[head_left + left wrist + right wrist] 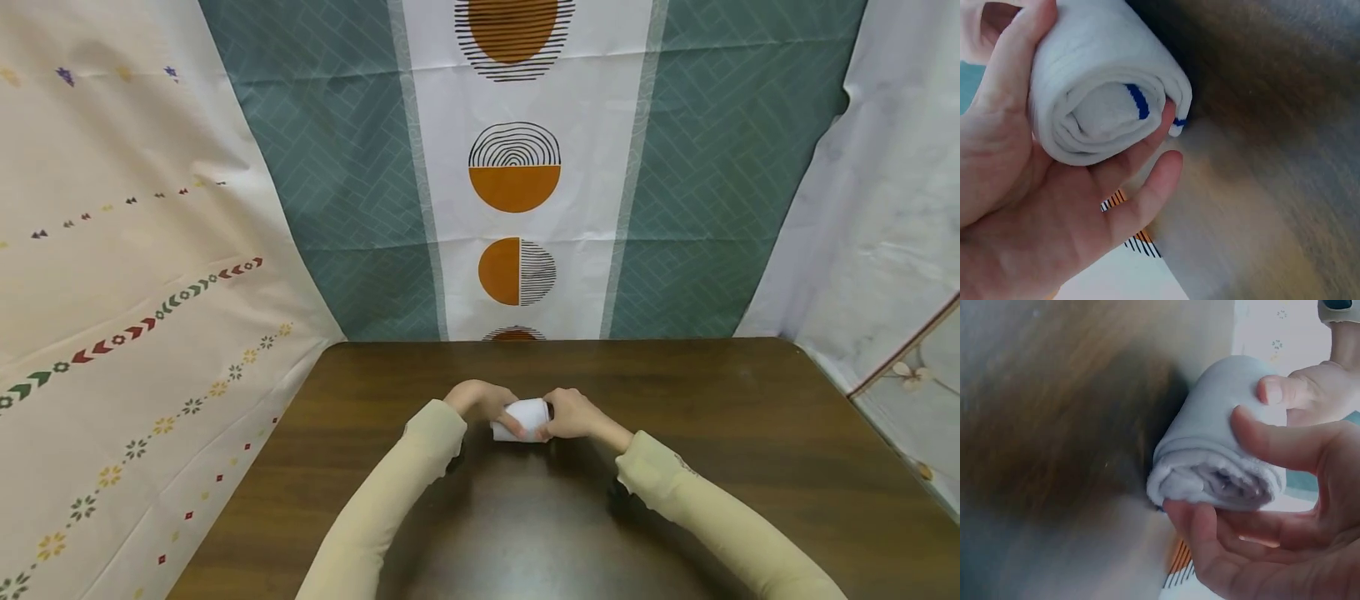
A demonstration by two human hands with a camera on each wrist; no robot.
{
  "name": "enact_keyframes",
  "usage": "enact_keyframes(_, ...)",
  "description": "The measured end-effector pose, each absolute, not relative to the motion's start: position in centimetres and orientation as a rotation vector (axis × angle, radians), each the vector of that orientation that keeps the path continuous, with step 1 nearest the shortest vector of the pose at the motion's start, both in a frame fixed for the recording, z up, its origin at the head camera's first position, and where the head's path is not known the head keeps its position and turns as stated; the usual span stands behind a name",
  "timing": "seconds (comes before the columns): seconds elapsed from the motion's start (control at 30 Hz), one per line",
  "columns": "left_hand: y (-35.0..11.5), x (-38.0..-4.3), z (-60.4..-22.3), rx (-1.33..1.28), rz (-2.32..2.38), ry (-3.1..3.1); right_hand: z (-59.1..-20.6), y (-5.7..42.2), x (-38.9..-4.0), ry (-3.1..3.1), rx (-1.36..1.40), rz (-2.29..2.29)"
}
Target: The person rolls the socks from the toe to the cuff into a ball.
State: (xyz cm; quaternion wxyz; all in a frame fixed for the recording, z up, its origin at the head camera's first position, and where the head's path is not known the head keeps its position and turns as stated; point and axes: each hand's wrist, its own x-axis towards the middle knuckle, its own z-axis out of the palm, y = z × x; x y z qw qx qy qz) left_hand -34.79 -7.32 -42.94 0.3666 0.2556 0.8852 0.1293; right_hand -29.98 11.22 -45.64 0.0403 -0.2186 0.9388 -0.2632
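A white towel [522,419], rolled into a short cylinder, is at the middle of the dark wooden table [517,525]. My left hand [486,403] holds its left end, thumb on the near side and fingers on the far side. At the other end my right hand [568,415] grips the roll the same way. In the left wrist view the spiral end of the towel [1107,115] shows a dark blue stripe, with the left hand [1041,206] around it. The right wrist view shows the opposite end of the towel [1216,444] between the right hand's thumb and fingers [1200,531].
Behind the table hangs a teal and white cloth [517,200] with orange and black circles. A cream patterned cloth [150,275] hangs along the left side. On the right is a whitish cloth [885,208] with a brown line.
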Motion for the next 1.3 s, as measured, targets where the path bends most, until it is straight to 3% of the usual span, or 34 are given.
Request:
enact_keyframes(0.47,-7.4,-36.2,-43.1,0.48,0.421,2.169,-45.9,10.8,-29.3,2.992,-1.08,-0.636)
enact_keyframes(0.63,-6.8,-35.3,-42.8,0.473,0.466,2.334,-45.3,10.5,-30.4,2.962,-1.034,-0.566)
enact_keyframes(0.9,-5.1,-33.6,-42.8,0.63,0.057,2.757,-43.4,10.2,-32.7,2.759,-0.808,-0.5)
enact_keyframes(1.3,-5.4,-33.9,-46.2,0.869,-0.127,3.062,-43.2,10.2,-34.7,2.539,-0.6,-0.628)
